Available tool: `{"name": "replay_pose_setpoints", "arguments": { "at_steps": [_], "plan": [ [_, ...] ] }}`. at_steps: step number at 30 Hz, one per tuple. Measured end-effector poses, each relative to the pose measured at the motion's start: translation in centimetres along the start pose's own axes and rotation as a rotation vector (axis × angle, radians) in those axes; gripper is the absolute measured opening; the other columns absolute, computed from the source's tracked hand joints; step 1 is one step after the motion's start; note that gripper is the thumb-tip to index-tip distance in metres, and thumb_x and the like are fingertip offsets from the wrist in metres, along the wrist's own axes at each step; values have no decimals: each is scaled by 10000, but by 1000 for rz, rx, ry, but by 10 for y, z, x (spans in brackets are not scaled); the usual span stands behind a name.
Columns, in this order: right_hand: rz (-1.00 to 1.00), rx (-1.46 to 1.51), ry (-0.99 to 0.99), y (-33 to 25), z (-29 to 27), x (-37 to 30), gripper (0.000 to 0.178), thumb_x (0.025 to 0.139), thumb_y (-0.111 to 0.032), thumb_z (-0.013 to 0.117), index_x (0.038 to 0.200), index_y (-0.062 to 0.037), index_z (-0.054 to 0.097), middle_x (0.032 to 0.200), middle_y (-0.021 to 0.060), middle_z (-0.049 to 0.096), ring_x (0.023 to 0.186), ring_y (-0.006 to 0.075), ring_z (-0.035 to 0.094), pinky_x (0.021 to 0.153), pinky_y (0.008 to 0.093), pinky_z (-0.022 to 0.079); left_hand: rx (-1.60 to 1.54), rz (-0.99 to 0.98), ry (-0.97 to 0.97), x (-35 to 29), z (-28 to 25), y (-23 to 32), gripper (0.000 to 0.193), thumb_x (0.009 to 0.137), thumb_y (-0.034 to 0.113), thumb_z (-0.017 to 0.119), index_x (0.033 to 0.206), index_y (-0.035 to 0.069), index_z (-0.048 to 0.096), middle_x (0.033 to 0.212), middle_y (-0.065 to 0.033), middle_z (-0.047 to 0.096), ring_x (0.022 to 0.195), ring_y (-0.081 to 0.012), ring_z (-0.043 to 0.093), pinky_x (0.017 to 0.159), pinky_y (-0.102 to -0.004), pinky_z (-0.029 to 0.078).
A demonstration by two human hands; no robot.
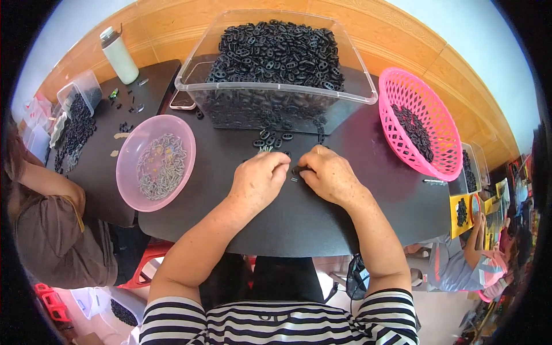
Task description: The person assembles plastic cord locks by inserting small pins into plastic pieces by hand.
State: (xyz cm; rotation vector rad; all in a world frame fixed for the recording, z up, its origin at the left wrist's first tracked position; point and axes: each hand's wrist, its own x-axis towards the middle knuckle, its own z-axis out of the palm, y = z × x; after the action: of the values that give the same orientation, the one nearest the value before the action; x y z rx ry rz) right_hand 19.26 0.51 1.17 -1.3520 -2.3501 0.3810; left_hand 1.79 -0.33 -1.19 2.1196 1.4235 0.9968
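My left hand (pixel 259 179) is closed in a pinch over the dark table, its fingertips mostly turned away. Just beyond it lie several small black oval pieces with holes (pixel 270 138) and a few thin pale pins (pixel 265 148). My right hand (pixel 330 173) is closed too, thumb and forefinger on a small black piece (pixel 296 171) whose exact shape is partly hidden. Between the hands, two short metal pins (pixel 294 179) lie on the tabletop. What the left fingertips hold, if anything, cannot be made out.
Ahead stands a clear plastic bin (pixel 276 87) heaped with black oval pieces. A pink bowl (pixel 127 178) of grey pins is at left, a pink basket (pixel 397 135) of black pieces at right. A white bottle (pixel 121 57) stands far left. People sit on both sides.
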Motion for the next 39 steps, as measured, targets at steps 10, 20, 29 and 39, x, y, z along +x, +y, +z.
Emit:
{"name": "replay_pose_setpoints", "arguments": {
  "at_steps": [10,20,29,39],
  "plan": [
    [4,46,-6,5,0,3,102,730,-98,577,821,-53,578,820,112,563,802,293,561,698,369,452,135,65,-20,1,1,8,132,740,142,606,858,91,635,811,-70,595,758,-257,588,656,-335,474],
    [-36,178,-135,5,-12,-4,131,755,-147,557,854,-64,580,849,113,565,833,301,560,717,389,456,201,74,-44,-1,-4,7,163,698,137,641,856,99,646,845,-53,566,826,-233,563,686,-337,468],
    [-71,-87,-160,-4,6,-2,120,748,-146,567,839,-76,601,832,92,563,826,281,563,702,381,465,236,113,-31,1,3,2,139,710,138,624,841,96,643,814,-56,557,804,-240,557,672,-346,470],
    [-48,34,-107,-4,-3,0,87,745,-130,564,797,-65,590,823,97,558,811,278,570,692,389,470,-673,-430,10,16,-11,-6,167,881,171,500,892,12,551,768,-63,593,610,-107,571,514,-251,503]
  ]
}}
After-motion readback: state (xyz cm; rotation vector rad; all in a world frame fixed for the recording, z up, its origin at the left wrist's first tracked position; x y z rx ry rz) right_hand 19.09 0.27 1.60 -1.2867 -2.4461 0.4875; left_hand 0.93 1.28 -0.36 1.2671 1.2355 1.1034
